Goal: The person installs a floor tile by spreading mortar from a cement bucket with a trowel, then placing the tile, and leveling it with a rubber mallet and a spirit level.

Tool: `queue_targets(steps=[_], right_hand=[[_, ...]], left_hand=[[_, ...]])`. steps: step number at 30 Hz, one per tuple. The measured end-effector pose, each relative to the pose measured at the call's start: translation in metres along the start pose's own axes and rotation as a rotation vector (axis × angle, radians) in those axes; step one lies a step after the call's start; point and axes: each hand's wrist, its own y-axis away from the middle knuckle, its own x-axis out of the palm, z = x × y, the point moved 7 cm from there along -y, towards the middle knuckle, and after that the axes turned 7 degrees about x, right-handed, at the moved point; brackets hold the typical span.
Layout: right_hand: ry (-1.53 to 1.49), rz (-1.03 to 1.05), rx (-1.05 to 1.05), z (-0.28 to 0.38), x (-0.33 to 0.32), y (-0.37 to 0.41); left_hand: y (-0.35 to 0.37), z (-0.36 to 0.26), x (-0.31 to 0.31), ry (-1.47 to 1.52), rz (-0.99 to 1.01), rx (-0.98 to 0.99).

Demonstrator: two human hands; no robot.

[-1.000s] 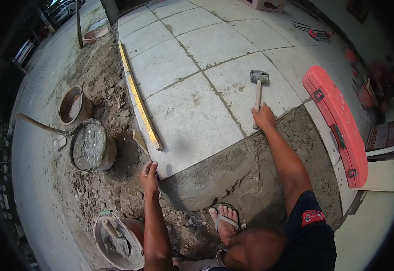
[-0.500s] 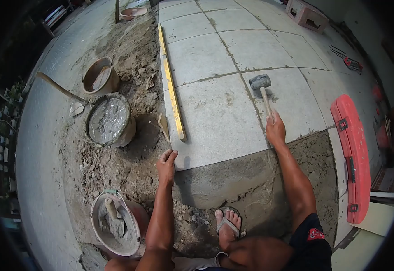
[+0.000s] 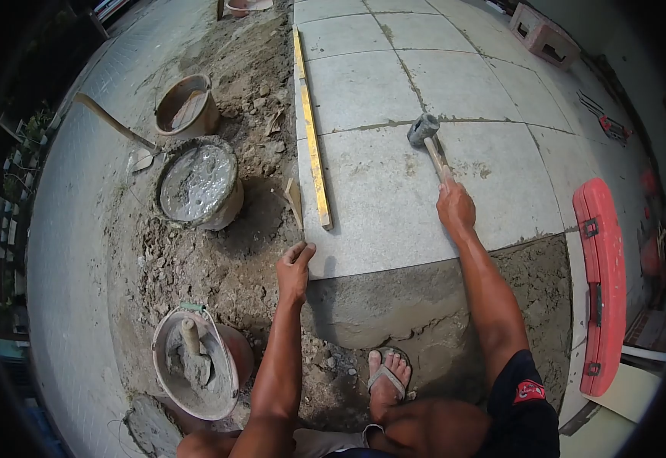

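Outdoors, right hand (image 3: 456, 208) grips mallet (image 3: 429, 140) over tile (image 3: 378, 206).

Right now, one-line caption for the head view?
Right hand grips a mallet over a paving slab while left hand touches its near corner.

left grip (image 3: 296, 267): fingers flat (arm straight) | right grip (image 3: 456, 206): closed, arm extended
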Motion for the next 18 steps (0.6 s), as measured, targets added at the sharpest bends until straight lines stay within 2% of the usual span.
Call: queue_targets(steps=[6, 12, 18], right_hand=[[0.072, 0.047, 0.076, 0.012, -0.005, 0.004], [-0.07, 0.0, 0.031, 0.039, -0.016, 0.017], [0.037, 0.011, -0.01, 0.026, -0.002, 0.009]], left_hand=[[-0.002, 0.005, 0.001, 0.01, 0.018, -0.002], [-0.001, 0.007, -0.002, 0.043, 0.01, -0.027], [-0.003, 0.005, -0.004, 0.08, 0.023, -0.048]])
